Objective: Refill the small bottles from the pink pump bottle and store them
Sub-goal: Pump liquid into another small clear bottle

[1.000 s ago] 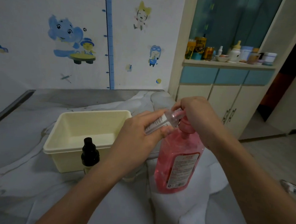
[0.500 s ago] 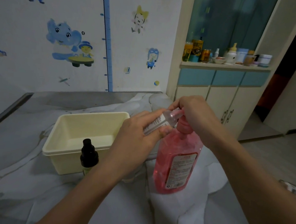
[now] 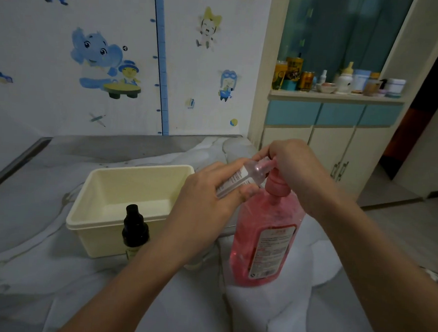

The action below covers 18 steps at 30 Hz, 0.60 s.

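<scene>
**Small clear bottle held at the pump spout**

At the left of centre you have the cream tub [image 3: 98, 209] sitting open on the worktop [image 3: 26, 230], which is draped in a pale sheet. Just in front of the tub's near wall stands a dark bottle with a black cap [image 3: 133, 227], upright and untouched by either hand (its lower label is too dim to read).

Moving toward the centre, your left hand [image 3: 204, 206] comes up from the bottom of the frame, its grip closed around the small clear bottle [image 3: 240, 179]. You hold that bottle tilted, nearly lying over, with its neck end pointing right and up toward the pump head. Printed text shows along its side between your fingers.

Right of centre, the pink pump bottle [image 3: 264, 241] stands upright on the worktop, its label facing you. Your right hand [image 3: 295, 166] sits on top of the pump, its grip folded down over the pump head, so the spout itself is mostly hidden. The clear bottle's neck meets the pump right under those fingers.

In the upper right of the frame a cabinet shelf [image 3: 336, 97] carries a row of jars and cans, well apart from your work.
</scene>
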Motion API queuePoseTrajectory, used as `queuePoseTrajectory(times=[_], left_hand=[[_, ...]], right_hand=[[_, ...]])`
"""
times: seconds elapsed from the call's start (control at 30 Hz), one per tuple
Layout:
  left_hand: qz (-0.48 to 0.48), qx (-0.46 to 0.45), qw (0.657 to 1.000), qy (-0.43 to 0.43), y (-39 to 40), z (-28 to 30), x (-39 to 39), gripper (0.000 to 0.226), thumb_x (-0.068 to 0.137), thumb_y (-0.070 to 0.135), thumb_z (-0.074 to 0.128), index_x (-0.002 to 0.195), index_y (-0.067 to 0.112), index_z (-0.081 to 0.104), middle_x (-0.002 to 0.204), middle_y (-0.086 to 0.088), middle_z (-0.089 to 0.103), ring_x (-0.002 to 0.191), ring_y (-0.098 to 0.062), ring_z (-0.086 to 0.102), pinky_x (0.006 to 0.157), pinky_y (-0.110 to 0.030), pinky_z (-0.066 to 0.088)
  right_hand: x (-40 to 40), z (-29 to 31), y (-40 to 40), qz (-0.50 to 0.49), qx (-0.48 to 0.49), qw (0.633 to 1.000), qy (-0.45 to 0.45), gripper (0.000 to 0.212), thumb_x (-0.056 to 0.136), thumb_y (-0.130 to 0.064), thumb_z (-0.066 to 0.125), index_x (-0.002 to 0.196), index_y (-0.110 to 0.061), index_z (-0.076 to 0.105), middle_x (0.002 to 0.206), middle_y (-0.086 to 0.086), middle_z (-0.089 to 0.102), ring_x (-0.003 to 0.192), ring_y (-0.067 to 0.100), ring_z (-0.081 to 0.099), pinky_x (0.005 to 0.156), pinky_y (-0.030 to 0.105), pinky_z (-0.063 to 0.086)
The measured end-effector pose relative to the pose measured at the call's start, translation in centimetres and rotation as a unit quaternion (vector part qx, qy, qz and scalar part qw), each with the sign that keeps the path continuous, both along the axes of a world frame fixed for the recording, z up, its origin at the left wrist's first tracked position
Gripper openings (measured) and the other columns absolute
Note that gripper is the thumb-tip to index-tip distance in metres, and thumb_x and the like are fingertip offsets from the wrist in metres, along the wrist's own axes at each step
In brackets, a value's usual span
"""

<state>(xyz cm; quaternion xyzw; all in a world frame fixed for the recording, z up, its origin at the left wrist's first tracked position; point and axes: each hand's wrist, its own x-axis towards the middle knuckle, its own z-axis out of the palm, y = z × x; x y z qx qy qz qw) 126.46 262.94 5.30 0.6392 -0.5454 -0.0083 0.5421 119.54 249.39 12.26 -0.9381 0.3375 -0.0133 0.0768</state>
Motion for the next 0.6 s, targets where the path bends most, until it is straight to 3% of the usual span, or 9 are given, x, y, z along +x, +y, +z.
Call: queuePoseTrajectory(times=[0.07,0.13,0.2,0.27,0.37,0.47,0.6], left_hand=[[-0.001,0.004,1.000,0.003,0.0,-0.1,-0.1,0.033,0.085,0.032,0.066,0.118,0.033,0.064,0.086,0.009,0.063,0.076,-0.001,0.055,0.065,-0.008,0.036],[-0.003,0.007,1.000,0.008,0.1,-0.1,-0.2,0.035,0.085,0.032,0.067,0.119,0.029,0.065,0.086,0.010,0.063,0.075,0.001,0.055,0.065,-0.007,0.036],[-0.002,0.006,1.000,0.015,0.1,-0.1,-0.3,0.034,0.084,0.033,0.067,0.119,0.030,0.064,0.088,0.010,0.064,0.076,0.001,0.056,0.065,-0.008,0.037],[-0.002,-0.001,1.000,0.021,0.1,0.0,-0.2,0.032,0.085,0.032,0.066,0.117,0.035,0.064,0.090,0.009,0.066,0.079,-0.001,0.057,0.065,-0.010,0.040],[-0.003,-0.005,1.000,0.014,0.2,0.1,-0.2,0.033,0.086,0.035,0.065,0.119,0.036,0.063,0.091,0.009,0.067,0.080,-0.004,0.059,0.068,-0.015,0.043],[-0.001,-0.004,1.000,0.015,0.1,0.0,-0.2,0.033,0.086,0.036,0.064,0.119,0.035,0.063,0.090,0.010,0.067,0.081,-0.004,0.059,0.068,-0.016,0.044],[0.009,0.007,1.000,0.000,-0.1,-0.3,-0.1,0.034,0.085,0.035,0.065,0.119,0.032,0.064,0.088,0.009,0.064,0.079,-0.002,0.056,0.066,-0.010,0.038]], right_hand=[[0.0,-0.4,0.3,-0.012,-0.057,0.998,0.035,0.031,0.079,-0.015,0.066,0.103,-0.035,0.065,0.096,-0.016,0.064,0.052,-0.002,0.039,0.059,0.015,0.035],[0.0,-0.5,0.3,-0.018,-0.073,0.997,0.027,0.031,0.078,-0.017,0.067,0.103,-0.035,0.066,0.107,-0.013,0.067,0.061,0.002,0.052,0.063,0.013,0.037],[-0.2,-0.6,0.1,-0.023,-0.067,0.997,0.021,0.025,0.076,-0.016,0.068,0.088,-0.038,0.065,0.100,-0.012,0.068,0.074,0.008,0.060,0.066,0.011,0.038],[-0.1,-0.4,-0.3,-0.009,-0.014,0.999,-0.046,0.026,0.076,-0.007,0.064,0.073,-0.032,0.060,0.081,-0.006,0.068,0.059,0.004,0.054,0.056,0.007,0.038],[-0.7,0.3,-0.2,0.012,0.147,0.981,-0.129,0.024,0.082,0.004,0.059,0.081,-0.019,0.067,0.089,0.015,0.067,0.052,0.003,0.052,0.054,0.012,0.038],[-0.8,-0.2,0.0,0.013,0.008,0.994,-0.104,0.027,0.079,0.002,0.060,0.094,-0.017,0.072,0.082,0.002,0.066,0.044,-0.005,0.054,0.047,0.003,0.037],[-0.7,-0.7,1.4,-0.017,-0.104,0.994,-0.004,0.029,0.074,-0.013,0.073,0.091,-0.035,0.067,0.102,-0.006,0.069,0.092,0.014,0.064,0.080,0.023,0.045]])
